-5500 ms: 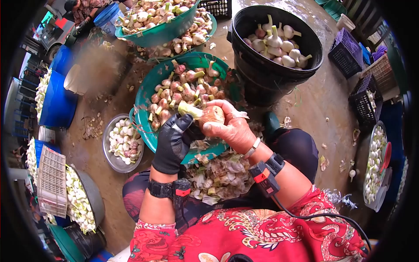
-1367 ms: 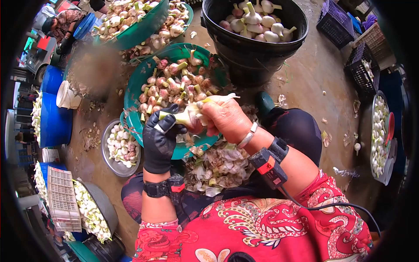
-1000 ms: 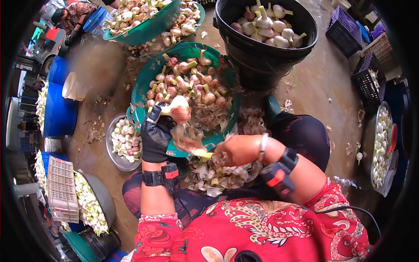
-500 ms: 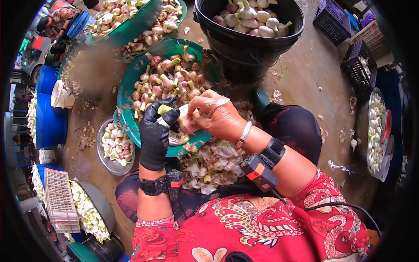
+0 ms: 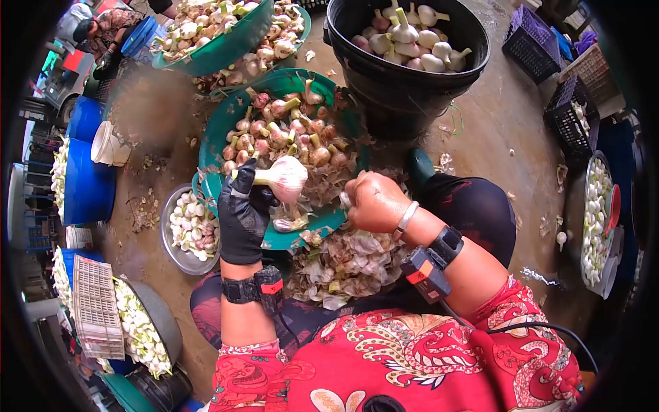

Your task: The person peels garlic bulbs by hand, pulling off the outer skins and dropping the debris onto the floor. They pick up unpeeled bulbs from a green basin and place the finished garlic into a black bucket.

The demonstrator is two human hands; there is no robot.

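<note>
In my left hand (image 5: pixel 246 218), which wears a black glove, a garlic bulb (image 5: pixel 287 180) is gripped by its pale stem. Its head is whitish with pink streaks and points right. To the right of it, my bare right hand (image 5: pixel 376 202) is closed, with a small pale bit at its fingers that I cannot make out. Both hands are over the near side of a green basin (image 5: pixel 213 134) of unpeeled garlic bulbs (image 5: pixel 274 130). A partly peeled bulb (image 5: pixel 291 223) lies at the basin's near edge. Loose garlic skins (image 5: pixel 343 268) are heaped below, near my lap.
A black bucket (image 5: pixel 412 89) of cleaned bulbs stands at the back right. A metal bowl (image 5: pixel 168 237) of white garlic sits to the left. Another green basin (image 5: pixel 226 51) of garlic is behind. Black crates (image 5: pixel 532 44) line the right; a person (image 5: pixel 110 34) is at the far left.
My right hand has come away from the bulb, moving right and down, and has closed. The bulb now shows a cleaner, whiter head, still held by its stem in my left hand.
</note>
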